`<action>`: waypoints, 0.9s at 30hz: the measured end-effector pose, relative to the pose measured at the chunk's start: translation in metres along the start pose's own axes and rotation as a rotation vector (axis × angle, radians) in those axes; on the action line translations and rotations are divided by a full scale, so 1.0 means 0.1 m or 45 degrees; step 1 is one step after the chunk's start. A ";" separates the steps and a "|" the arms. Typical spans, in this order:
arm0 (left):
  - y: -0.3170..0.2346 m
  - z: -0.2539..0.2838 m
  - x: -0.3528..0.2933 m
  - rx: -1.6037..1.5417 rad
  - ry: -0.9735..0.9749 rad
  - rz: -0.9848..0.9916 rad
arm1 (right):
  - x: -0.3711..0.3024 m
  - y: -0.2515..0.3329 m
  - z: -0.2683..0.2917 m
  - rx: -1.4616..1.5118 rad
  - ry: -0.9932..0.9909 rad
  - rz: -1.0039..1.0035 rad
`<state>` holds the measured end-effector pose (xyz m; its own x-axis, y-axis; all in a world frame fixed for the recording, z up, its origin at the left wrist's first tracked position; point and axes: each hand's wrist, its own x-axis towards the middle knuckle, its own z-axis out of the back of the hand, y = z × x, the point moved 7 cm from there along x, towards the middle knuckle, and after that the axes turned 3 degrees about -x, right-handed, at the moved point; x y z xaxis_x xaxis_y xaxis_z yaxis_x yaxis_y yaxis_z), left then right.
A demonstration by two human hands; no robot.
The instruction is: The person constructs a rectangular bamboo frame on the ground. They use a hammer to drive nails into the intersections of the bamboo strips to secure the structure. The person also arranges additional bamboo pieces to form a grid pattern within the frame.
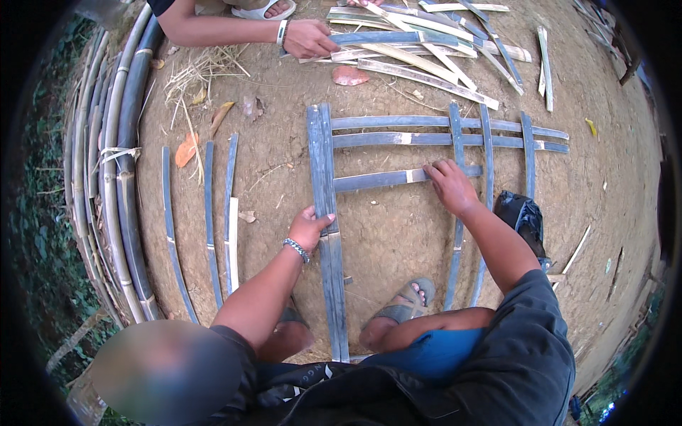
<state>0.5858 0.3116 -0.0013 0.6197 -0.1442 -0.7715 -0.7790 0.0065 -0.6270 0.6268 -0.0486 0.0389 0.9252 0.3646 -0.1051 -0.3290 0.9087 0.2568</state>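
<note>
Crosswise bamboo strip (387,178) under right hand (449,186)

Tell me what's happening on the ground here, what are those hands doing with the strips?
A person squats over a loose lattice of bamboo strips on bare dirt. The left hand presses on the thick upright strip, and the right hand rests on a crosswise strip. Spare strips lie to the left. At the top, another person's hand touches a separate pile of strips.
</note>
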 end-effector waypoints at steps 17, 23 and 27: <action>0.07 -0.01 0.13 0.068 0.032 -0.037 | 0.66 0.49 -0.17 0.038 -0.013 -0.088; 0.15 0.07 0.23 0.087 -0.008 -0.035 | 0.68 0.48 -0.16 0.220 -0.082 -0.063; 0.14 0.06 0.22 0.131 -0.002 -0.073 | 0.69 0.47 -0.19 0.346 -0.076 -0.105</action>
<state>0.5893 0.3143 -0.0275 0.6633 -0.1457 -0.7341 -0.7284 0.0995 -0.6779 0.6716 0.0236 0.0257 0.9589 0.2716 -0.0818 -0.1966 0.8444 0.4983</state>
